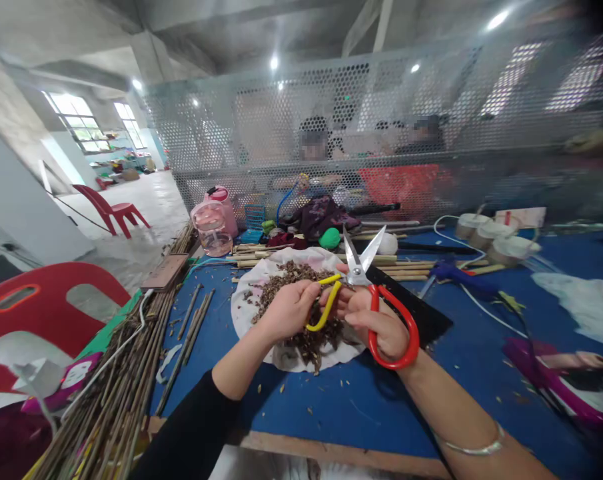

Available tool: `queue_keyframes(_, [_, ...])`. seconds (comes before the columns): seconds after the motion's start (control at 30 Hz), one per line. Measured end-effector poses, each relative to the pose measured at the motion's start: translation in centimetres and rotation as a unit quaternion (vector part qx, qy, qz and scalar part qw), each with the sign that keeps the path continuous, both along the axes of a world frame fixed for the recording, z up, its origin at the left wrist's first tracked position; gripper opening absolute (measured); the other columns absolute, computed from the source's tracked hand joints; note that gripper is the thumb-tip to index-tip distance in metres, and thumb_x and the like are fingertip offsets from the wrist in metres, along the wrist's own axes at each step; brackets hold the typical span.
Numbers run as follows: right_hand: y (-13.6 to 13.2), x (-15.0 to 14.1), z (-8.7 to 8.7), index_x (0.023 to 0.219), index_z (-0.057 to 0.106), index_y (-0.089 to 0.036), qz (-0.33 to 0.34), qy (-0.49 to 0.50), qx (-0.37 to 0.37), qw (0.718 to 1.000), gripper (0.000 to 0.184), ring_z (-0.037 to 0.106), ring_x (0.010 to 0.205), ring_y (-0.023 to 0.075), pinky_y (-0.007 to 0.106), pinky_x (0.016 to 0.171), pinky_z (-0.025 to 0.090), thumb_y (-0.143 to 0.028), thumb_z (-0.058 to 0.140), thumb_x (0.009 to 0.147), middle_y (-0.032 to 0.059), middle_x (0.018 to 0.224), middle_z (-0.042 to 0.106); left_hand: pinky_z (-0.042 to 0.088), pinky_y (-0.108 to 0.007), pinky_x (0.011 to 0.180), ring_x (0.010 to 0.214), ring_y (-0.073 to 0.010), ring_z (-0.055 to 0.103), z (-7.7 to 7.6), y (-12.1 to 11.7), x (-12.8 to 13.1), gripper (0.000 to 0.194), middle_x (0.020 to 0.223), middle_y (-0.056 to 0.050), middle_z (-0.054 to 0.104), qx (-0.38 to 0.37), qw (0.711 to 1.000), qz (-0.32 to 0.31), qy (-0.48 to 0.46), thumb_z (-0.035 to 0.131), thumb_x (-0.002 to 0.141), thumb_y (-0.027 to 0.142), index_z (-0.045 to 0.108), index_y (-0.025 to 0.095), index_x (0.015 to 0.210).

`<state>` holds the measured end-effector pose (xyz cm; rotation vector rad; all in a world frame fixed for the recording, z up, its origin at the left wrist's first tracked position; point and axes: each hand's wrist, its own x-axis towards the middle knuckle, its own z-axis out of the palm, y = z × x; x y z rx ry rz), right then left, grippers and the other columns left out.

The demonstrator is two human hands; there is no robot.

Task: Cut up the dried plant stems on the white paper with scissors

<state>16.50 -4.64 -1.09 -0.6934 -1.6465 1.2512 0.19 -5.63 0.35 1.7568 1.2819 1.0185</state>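
Red-handled scissors point(408, 340) hang on my right hand point(381, 327), with the handle loop around it and the blades spread apart, pointing away from me. My left hand point(291, 310) is closed by one handle of a yellow-handled tool that looks like pliers point(326, 313). Its handles stand apart, and its head lies by my right fingertips, partly hidden. Whether a small piece is pinched there I cannot make out. Below both hands, brown dried plant bits point(301, 347) are heaped on a round white cloth point(246, 313).
Long thin sticks point(131, 360) line the left table edge beside a power bank point(165, 272). Behind the heap are a pink-lidded jar point(214, 230), green yarn point(330, 238) and bamboo sticks point(406, 270). A blue glue gun point(464, 280) and paper cups point(511, 250) stand right. A perforated screen point(261, 127) closes the back.
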Motion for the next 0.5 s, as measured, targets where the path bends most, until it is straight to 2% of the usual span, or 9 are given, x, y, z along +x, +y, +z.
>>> queue_keyframes(0.07, [0.0,-0.1,-0.2,0.108,0.051,-0.021,0.058,0.091,-0.067,0.992,0.049,0.059,0.095,0.0248,0.043,0.082,0.048,-0.019,0.048,0.059,0.0079,0.099,0.061,0.031,-0.022,0.051,0.052,-0.0103,0.041,0.0,1.6,-1.5,0.046,0.056,0.002,0.05,0.012,0.997,-0.035,0.064,0.032,0.085,0.051,0.056,0.015,0.067])
queue_keyframes(0.1, [0.1,-0.1,-0.2,0.111,0.048,-0.021,0.081,0.129,-0.096,0.984,0.053,0.058,0.097,0.0247,0.044,0.084,0.047,-0.016,0.05,0.058,0.0078,0.102,0.06,0.033,-0.022,0.052,0.053,-0.0111,0.043,-0.2,2.7,-2.3,0.046,0.057,0.001,0.053,0.023,0.995,-0.021,0.09,0.031,0.086,0.049,0.058,0.015,0.069])
queue_keyframes(0.17, [0.3,-0.1,-0.1,0.113,0.045,-0.023,0.08,0.158,-0.114,0.978,0.058,0.058,0.099,0.0245,0.044,0.084,0.047,-0.012,0.052,0.057,0.0073,0.105,0.059,0.038,-0.025,0.061,0.062,-0.014,0.051,-0.7,5.4,-3.8,0.039,0.067,-0.003,0.061,0.078,0.983,0.084,0.142,0.036,0.086,0.041,0.062,0.015,0.075])
queue_keyframes(0.2, [0.4,0.0,0.0,0.114,0.045,-0.023,0.07,0.164,-0.114,0.977,0.059,0.057,0.099,0.0245,0.044,0.084,0.047,-0.011,0.053,0.057,0.0072,0.106,0.059,0.039,-0.026,0.067,0.07,-0.0158,0.054,-1.1,6.8,-4.5,0.033,0.075,-0.005,0.064,0.111,0.969,0.148,0.162,0.039,0.085,0.035,0.063,0.015,0.079])
queue_keyframes(0.23, [0.5,0.1,0.1,0.114,0.044,-0.024,0.059,0.168,-0.112,0.978,0.059,0.057,0.1,0.0245,0.044,0.084,0.047,-0.01,0.053,0.057,0.007,0.106,0.059,0.04,-0.028,0.073,0.078,-0.0174,0.056,-1.6,8.1,-5.1,0.028,0.084,-0.008,0.066,0.13,0.956,0.183,0.188,0.041,0.084,0.03,0.065,0.014,0.083])
queue_keyframes(0.3, [0.9,0.4,0.2,0.114,0.044,-0.025,0.038,0.17,-0.107,0.979,0.06,0.058,0.1,0.0246,0.044,0.084,0.047,-0.009,0.054,0.057,0.0066,0.105,0.059,0.039,-0.03,0.081,0.089,-0.0198,0.057,-2.6,10.2,-5.8,0.026,0.095,-0.011,0.067,0.13,0.946,0.16,0.25,0.045,0.082,0.026,0.066,0.014,0.09])
queue_keyframes(0.37, [1.2,0.7,0.1,0.115,0.043,-0.025,0.023,0.168,-0.106,0.98,0.061,0.058,0.099,0.0246,0.044,0.084,0.048,-0.009,0.054,0.057,0.0062,0.103,0.06,0.04,-0.032,0.08,0.087,-0.0224,0.058,-3.6,11.5,-5.7,0.03,0.093,-0.013,0.067,0.096,0.935,0.13,0.315,0.048,0.081,0.035,0.067,0.014,0.092])
queue_keyframes(0.43, [1.5,0.9,-0.1,0.116,0.042,-0.025,0.016,0.164,-0.106,0.981,0.062,0.058,0.099,0.0247,0.043,0.083,0.048,-0.01,0.054,0.057,0.0063,0.104,0.06,0.042,-0.033,0.075,0.083,-0.0246,0.059,-4.1,12.1,-5.1,0.038,0.091,-0.014,0.067,0.067,0.923,0.114,0.362,0.056,0.074,0.045,0.067,0.013,0.091])
queue_keyframes(0.5, [1.7,1.0,-0.4,0.116,0.041,-0.025,0.013,0.16,-0.104,0.981,0.062,0.058,0.1,0.0246,0.043,0.083,0.048,-0.01,0.054,0.057,0.0068,0.107,0.059,0.042,-0.033,0.074,0.082,-0.0253,0.059,-4.4,12.5,-4.5,0.039,0.09,-0.015,0.067,0.051,0.918,0.098,0.38,0.064,0.066,0.045,0.069,0.013,0.088])
